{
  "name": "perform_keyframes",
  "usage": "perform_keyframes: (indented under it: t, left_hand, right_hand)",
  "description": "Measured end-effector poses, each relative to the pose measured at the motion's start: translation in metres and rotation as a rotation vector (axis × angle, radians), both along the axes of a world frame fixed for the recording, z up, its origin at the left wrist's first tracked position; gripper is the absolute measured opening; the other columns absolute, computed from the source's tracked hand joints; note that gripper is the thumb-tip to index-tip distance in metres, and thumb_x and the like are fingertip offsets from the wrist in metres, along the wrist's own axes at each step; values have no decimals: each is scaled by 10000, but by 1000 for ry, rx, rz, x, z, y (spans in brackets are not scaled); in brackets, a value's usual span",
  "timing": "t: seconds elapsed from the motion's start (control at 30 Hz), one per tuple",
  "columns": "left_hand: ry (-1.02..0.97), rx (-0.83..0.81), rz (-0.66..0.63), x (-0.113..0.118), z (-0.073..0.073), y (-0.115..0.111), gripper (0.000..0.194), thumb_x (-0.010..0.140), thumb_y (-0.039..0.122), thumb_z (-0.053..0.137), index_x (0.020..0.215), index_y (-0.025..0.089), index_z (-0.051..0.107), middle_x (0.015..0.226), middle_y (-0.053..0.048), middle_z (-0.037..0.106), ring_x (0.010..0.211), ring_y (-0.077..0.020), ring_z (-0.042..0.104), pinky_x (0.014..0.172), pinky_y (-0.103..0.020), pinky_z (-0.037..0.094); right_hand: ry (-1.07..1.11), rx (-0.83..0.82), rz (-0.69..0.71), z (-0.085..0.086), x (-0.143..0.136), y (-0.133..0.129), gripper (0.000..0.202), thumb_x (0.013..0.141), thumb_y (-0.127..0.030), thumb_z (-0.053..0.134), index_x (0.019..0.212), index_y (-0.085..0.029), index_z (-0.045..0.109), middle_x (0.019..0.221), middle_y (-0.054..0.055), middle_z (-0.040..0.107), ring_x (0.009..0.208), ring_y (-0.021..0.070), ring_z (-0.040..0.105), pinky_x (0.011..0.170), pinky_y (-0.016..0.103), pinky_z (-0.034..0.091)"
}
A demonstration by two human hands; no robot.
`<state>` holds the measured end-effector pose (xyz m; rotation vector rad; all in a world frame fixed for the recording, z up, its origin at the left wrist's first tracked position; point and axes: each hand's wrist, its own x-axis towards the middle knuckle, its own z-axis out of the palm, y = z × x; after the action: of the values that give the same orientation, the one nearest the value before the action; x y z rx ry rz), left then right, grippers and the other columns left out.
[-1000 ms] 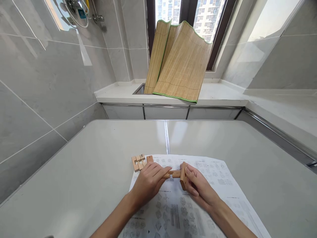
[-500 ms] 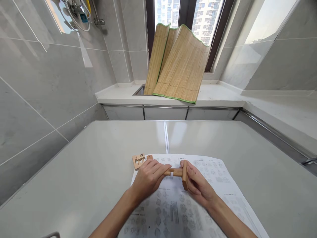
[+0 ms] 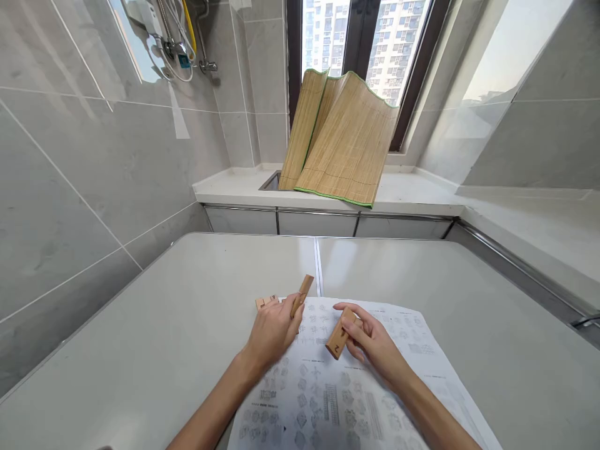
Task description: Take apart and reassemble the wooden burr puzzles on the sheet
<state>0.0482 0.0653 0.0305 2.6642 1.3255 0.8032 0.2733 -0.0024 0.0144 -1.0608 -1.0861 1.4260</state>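
Observation:
My left hand (image 3: 274, 328) is closed on a narrow wooden puzzle piece (image 3: 305, 286), which sticks up and to the right from its fingers. In my right hand (image 3: 370, 337) is a wooden puzzle piece marked 2 (image 3: 337, 340), pinched between thumb and fingers and tilted. The two held pieces are apart. More wooden puzzle pieces (image 3: 262, 303) lie on the table just beyond my left hand, mostly hidden by it. Under both hands spreads a large printed sheet (image 3: 323, 387) covered with small grey diagrams.
The pale table (image 3: 178, 325) has a seam running down its far half. Behind it, a white ledge (image 3: 412, 194) carries a folded bamboo mat (image 3: 347, 150) leaning at the window. Grey tiled walls (image 3: 70, 187) stand at the sides, with hoses and a tap (image 3: 178, 53) at upper left.
The two pieces, lined up end to end before, have been drawn apart. My left hand has turned its piece upward; my right hand has tilted its piece so the number shows. The view has shifted slightly.

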Motion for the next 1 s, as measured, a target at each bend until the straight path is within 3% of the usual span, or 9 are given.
perform_keyframes:
  t: [0.13,0.23,0.37,0.53,0.63,0.73,0.83,1.0]
  left_hand:
    - [152,-255,115,13,6,-10,164,1011,305,435,1001,201,562,651,-15,657,572,-218,638,555,-280,347]
    - [242,-349,201,23,9,-14,226,1020,330,415,942,186,571,736,-70,698,662,-249,687,567,-284,368]
    - [270,-400,303,35,9,-12,344,1040,325,367,898,153,629,786,-122,717,748,-277,718,607,-305,407]
    - [317,-412,286,35,10,-14,436,1016,399,430,718,161,641,726,-135,699,760,-300,719,626,-322,422]
    - [282,-376,292,22,14,-22,393,1001,424,461,753,170,629,740,-122,696,722,-289,700,599,-309,395]
    - [150,-362,312,-2,14,-36,309,999,426,452,845,209,608,679,-36,658,583,-211,627,557,-264,335]
    - [-2,-331,390,-35,5,-54,340,999,447,416,787,227,564,542,36,509,492,-157,505,544,-241,308]
    - [-279,-398,491,-82,-12,-73,451,942,593,469,692,221,512,530,68,337,513,-132,374,561,-226,322]
  right_hand:
    - [-291,-24,-1,-7,2,14,509,862,-639,660,1144,-220,597,558,-92,483,453,115,399,486,243,302]
    - [-543,-3,52,-12,5,31,373,893,-555,631,1085,-236,608,519,-96,512,453,136,438,495,246,317]
    - [-779,52,86,-9,-1,59,229,896,-397,636,1048,-226,633,623,-44,630,577,167,562,576,263,376]
    - [-872,43,150,-2,-16,79,214,897,-336,649,1059,-197,661,641,-11,668,627,186,613,621,271,398]
    - [-887,37,134,-2,-19,79,289,921,-340,616,1161,-179,624,696,4,684,667,197,633,644,280,412]
    - [-907,61,114,-4,-16,71,347,931,-339,585,1240,-182,581,885,33,714,740,194,654,696,288,443]
    - [-939,112,112,-8,-12,57,379,931,-346,564,1280,-199,564,1034,48,693,797,191,654,761,307,470]
    - [-943,242,218,-8,-11,31,416,895,-320,584,1300,-229,567,1197,77,638,842,204,653,804,345,516]
